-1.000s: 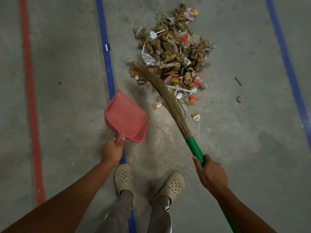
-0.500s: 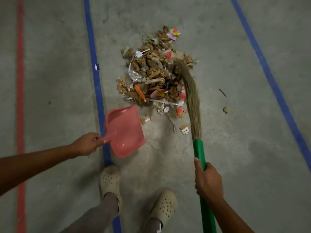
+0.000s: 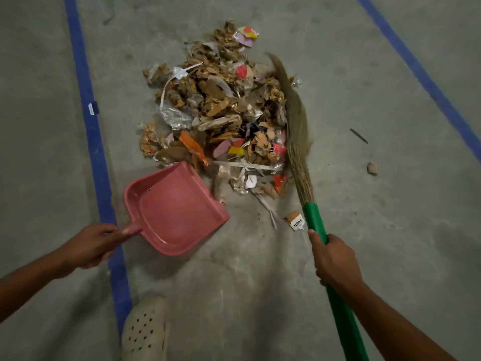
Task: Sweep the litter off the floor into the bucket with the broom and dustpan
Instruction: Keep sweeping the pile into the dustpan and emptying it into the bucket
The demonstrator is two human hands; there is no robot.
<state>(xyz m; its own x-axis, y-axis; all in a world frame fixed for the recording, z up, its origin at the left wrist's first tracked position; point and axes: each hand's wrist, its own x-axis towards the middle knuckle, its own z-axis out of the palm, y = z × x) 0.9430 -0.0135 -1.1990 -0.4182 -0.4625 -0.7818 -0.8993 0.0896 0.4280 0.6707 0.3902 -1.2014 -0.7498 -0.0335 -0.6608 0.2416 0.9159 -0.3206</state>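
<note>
Head view: litter, brown cardboard and bright wrappers, heaps on the floor. The broom lays its bristles along the right edge; the pink dustpan touches the near-left edge. The left hand grips the dustpan handle, and the right hand grips the green broom handle. A blue line runs beside the dustpan.

Cream clog (perforated all over), sleeveless forearms

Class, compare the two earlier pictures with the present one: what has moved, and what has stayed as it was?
The broom swung from the near-left side of the litter pile to its right edge. The dustpan was pushed forward, its mouth now at the pile's near-left edge. Unchanged: the left hand grips the dustpan, the right hand the broom's green handle; the dustpan holds no litter.
</note>
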